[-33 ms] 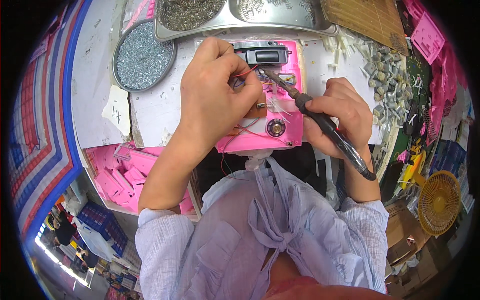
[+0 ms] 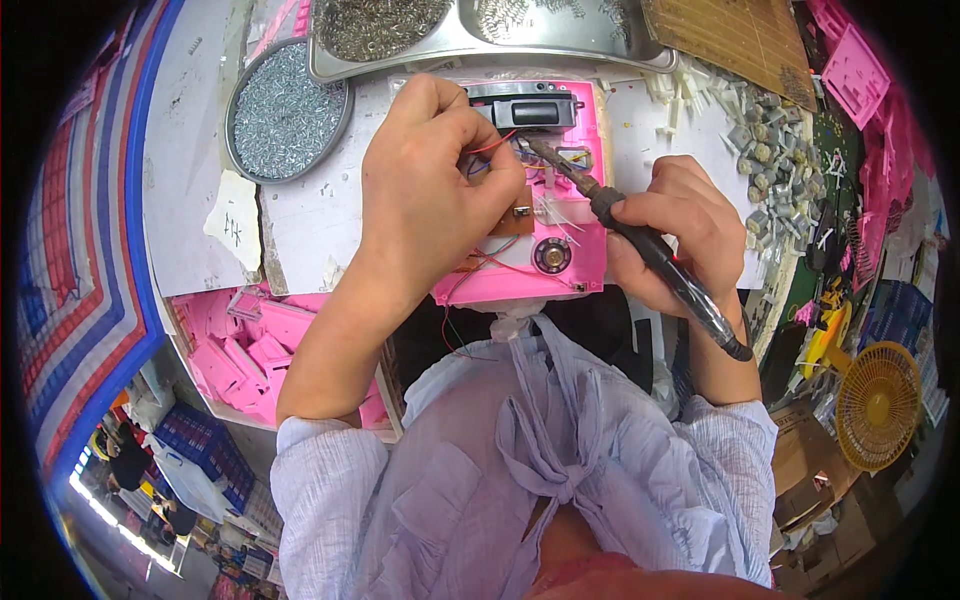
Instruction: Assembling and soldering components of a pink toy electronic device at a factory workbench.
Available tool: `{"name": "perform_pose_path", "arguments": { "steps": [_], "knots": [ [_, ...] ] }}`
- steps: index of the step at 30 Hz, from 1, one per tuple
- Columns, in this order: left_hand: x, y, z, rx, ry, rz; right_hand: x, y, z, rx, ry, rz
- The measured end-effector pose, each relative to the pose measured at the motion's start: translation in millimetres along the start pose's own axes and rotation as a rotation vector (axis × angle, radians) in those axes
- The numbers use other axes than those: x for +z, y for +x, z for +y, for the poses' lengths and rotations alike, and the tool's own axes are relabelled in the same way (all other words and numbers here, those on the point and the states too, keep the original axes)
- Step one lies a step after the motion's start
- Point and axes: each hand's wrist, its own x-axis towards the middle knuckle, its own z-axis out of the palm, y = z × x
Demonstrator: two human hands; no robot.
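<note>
A pink plastic housing [image 2: 588,262] lies on the bench, holding a black component [image 2: 535,113], a brown circuit board [image 2: 516,216], a small round speaker [image 2: 552,256] and several thin wires. Above its left part, my left hand [image 2: 430,180] is closed in a pinch on a red wire [image 2: 492,145]; the fingertips partly hide it. From the right, my right hand [image 2: 690,235] grips the black handle of a soldering iron [image 2: 665,262]. The iron's tip reaches in among the wires just below the black component, close to the red wire. Whether it touches the wire I cannot tell.
A round tin of screws [image 2: 290,115] and a metal tray [image 2: 480,50] with small metal parts stand at the back. Small grey-white parts [image 2: 765,160] are heaped on the right. Pink plastic pieces [image 2: 235,370] fill a bin at left. A yellow fan [image 2: 878,405] is low at right.
</note>
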Motion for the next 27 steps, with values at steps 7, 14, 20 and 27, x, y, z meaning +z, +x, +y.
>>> {"name": "perform_pose_path", "arguments": {
  "steps": [7,14,20,27],
  "knots": [
    [4,1,1,0.023,0.003,0.050,-1,1,1,-0.004,0.003,-0.006],
    [5,1,3,0.022,0.006,0.066,-7,-3,-4,0.007,0.000,-0.031],
    [5,0,5,0.009,0.023,0.066,-16,-8,-8,0.022,-0.007,-0.057],
    [7,0,2,0.041,0.063,0.068,-15,-9,-6,-0.007,0.007,0.018]
  ]
}}
